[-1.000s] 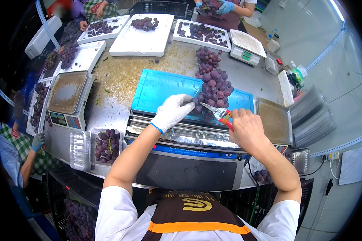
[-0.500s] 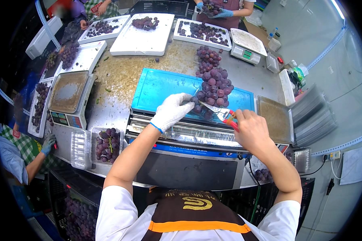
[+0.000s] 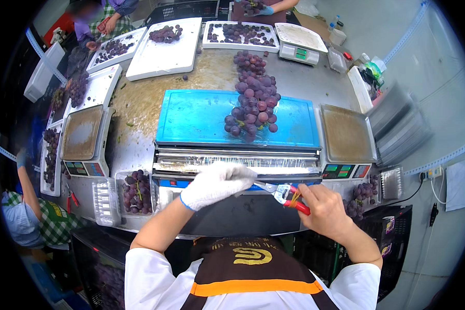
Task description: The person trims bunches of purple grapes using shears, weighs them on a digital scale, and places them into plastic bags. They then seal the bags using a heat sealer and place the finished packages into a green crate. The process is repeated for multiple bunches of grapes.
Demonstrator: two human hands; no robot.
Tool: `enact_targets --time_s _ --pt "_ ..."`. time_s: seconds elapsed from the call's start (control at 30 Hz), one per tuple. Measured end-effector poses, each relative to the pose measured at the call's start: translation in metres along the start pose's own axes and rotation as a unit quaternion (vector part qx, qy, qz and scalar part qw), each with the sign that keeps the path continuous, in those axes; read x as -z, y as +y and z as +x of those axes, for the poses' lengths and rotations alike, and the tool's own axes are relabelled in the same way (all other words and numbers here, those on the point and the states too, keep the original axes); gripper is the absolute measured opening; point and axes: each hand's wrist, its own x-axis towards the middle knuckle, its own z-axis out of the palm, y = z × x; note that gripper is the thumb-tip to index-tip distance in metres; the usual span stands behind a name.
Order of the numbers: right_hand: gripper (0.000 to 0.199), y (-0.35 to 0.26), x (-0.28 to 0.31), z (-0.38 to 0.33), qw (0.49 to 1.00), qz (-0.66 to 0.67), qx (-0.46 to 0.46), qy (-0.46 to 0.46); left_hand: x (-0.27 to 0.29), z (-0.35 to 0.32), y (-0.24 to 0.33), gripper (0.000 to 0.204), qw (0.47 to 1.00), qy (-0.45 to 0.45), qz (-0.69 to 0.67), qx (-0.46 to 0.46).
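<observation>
My left hand [image 3: 218, 185], in a white knit glove, is closed at the front edge of a film wrapping machine [image 3: 237, 161]. Its fingertips meet at the blade tips of the fruit shears; whatever they pinch is hidden. Bare, my right hand [image 3: 325, 209] grips the red handles of the shears [image 3: 281, 193], which point left toward the glove. Beyond both hands, a large bunch of purple grapes [image 3: 256, 106] lies on the machine's blue top [image 3: 191, 120], touched by neither hand. More grapes [image 3: 250, 63] sit just behind it.
Scales stand at left [image 3: 82, 132] and right [image 3: 347, 133]. A clear tray of grapes [image 3: 136, 194] sits front left, more grapes [image 3: 361, 199] front right. White foam trays [image 3: 165, 51] line the back. Co-workers stand at the far side and left; red-handled shears [image 3: 73, 198] lie there.
Both my hands and the shears have come back from the grape bunch toward me. The bunch now rests on the blue top. The co-worker's hand at left has moved away from the shears there.
</observation>
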Motion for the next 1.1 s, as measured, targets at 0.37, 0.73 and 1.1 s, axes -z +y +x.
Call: enact_targets --time_s 0.37,0.73,1.1 --pt "0.058 0.028 -0.047 -0.09 0.985 0.097 -0.106 0.097 -0.006 -0.066 -0.033 0.025 0.976 0.057 0.129 0.167" --pt "0.057 0.083 -0.173 -0.273 0.908 0.074 -0.389 0.141 -0.02 -0.105 -0.023 0.012 0.888 0.156 0.407 0.148" --pt "0.063 0.125 -0.222 -0.215 0.955 0.025 -0.276 0.106 -0.02 -0.046 0.002 0.015 0.882 0.161 0.443 0.007"
